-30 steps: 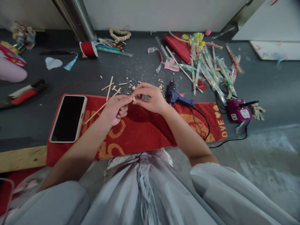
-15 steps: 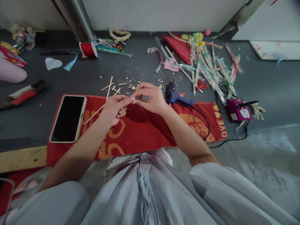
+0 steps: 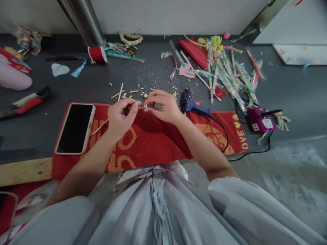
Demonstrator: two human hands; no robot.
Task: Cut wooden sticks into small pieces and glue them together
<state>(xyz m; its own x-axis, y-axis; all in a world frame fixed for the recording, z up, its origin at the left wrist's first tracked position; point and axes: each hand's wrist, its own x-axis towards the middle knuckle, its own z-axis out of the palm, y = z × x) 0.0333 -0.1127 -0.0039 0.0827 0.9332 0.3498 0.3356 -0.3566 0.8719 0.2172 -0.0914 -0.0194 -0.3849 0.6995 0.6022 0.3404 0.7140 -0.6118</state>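
Note:
My right hand (image 3: 165, 106) pinches a small pale wooden piece (image 3: 145, 106) between thumb and fingertips, above the towel's far edge. Just left of it, my left hand (image 3: 120, 115) is closed, with thumb and forefinger tips brought together close to the piece but apart from it. Anything between those left fingertips is too small to make out. Thin wooden sticks (image 3: 120, 92) lie by my left hand, one partly hidden under it. Cut wooden bits (image 3: 145, 95) and pale dust are scattered beyond both hands. Under them lies the red towel (image 3: 150, 143).
A phone (image 3: 75, 129) rests on the towel at left. Right of my hands lies a blue glue gun (image 3: 191, 103) with a black cable. Pliers (image 3: 28, 102), a red thread spool (image 3: 97, 54), wrapped sticks (image 3: 227, 73) and a purple box (image 3: 260, 119) are around.
My left hand has drawn slightly left, and its fingertips have come off the small wooden piece. My right hand has stayed in place with the piece.

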